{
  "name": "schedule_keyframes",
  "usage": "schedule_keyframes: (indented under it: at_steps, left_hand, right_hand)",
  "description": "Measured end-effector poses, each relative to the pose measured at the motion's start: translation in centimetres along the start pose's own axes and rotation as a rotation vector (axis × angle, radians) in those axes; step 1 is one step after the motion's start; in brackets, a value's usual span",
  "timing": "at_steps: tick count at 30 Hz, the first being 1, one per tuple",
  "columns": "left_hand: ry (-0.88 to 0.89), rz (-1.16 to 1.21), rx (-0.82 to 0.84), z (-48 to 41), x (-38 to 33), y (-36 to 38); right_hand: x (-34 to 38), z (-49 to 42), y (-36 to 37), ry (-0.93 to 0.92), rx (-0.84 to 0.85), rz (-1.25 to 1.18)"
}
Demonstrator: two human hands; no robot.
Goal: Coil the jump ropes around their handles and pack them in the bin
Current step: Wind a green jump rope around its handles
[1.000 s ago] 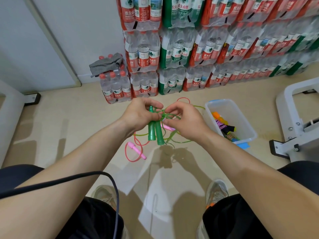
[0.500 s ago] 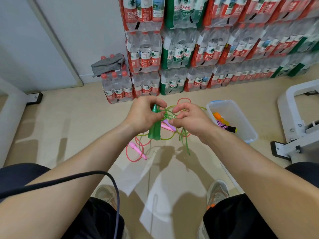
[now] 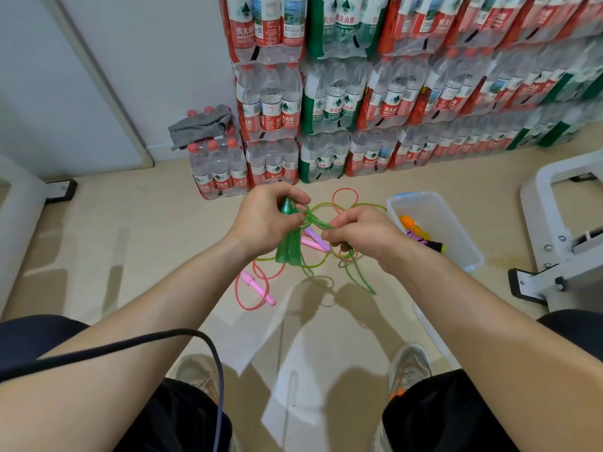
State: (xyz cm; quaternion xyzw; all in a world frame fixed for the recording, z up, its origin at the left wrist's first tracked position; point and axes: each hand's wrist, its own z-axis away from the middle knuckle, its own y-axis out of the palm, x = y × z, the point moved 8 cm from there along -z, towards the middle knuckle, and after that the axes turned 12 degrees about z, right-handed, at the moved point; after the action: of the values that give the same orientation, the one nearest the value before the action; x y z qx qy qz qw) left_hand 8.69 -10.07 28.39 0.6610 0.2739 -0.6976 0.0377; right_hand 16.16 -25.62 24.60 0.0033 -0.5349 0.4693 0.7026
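Since a second ago the right hand (image 3: pixel 362 238) has drawn away from the left hand (image 3: pixel 264 223), pulling a stretch of green rope (image 3: pixel 318 221) taut between them. The two green handles (image 3: pixel 288 249) now sit together as one bundle.

Both forearms reach forward and angle inward, with the hands held above the floor (image 3: pixel 130 243). The left hand's fingers and thumb curl round the upper part of the green handles, which hang from it with their wide ends down. The right hand's fingers are curled, pinching the rope, and loose loops trail below and beyond it.

A pink jump rope (image 3: pixel 257 288) lies on the floor under the left hand. A second pink handle (image 3: pixel 315 239) shows between the hands. Just right of the right hand stands the clear bin (image 3: pixel 414 194), holding some coloured ropes (image 3: pixel 408 221).
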Motion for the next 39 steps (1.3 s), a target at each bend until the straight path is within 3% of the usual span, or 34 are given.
schedule_keyframes:
  at_steps: [7, 14, 21, 26, 35, 37, 39]
  left_hand:
    - [-0.013, -0.106, -0.093, 0.0, 0.5, -0.8]
    - [-0.041, -0.147, -0.145, -0.8, 1.7, -2.2]
    - [-0.09, -0.164, -0.274, -1.6, 2.7, -5.3]
    - [-0.174, 0.148, -0.243, -1.2, 2.8, -4.6]
    - [-0.247, 0.36, -0.171, -0.3, 2.1, -2.3]
    - [-0.246, 0.372, -0.186, -0.3, 2.1, -2.2]
    - [-0.242, 0.388, -0.197, -0.2, 2.1, -2.1]
  right_hand:
    - [-0.4, -1.1, -0.7, -0.107, -0.191, 0.257]
    - [-1.8, -1.5, 0.2, -0.057, 0.059, 0.526]
    - [-5.2, -1.6, -2.0, 0.106, 0.082, 1.021]
    - [-4.8, -1.6, -1.9, 0.098, 0.039, 0.977]
    - [1.1, 1.2, -2.2, 0.02, -0.356, 0.802]
    - [2.7, 2.2, -2.0, -0.07, -0.426, 0.746]
    - [3.8, 2.6, -0.5, -0.205, -0.349, 0.559]
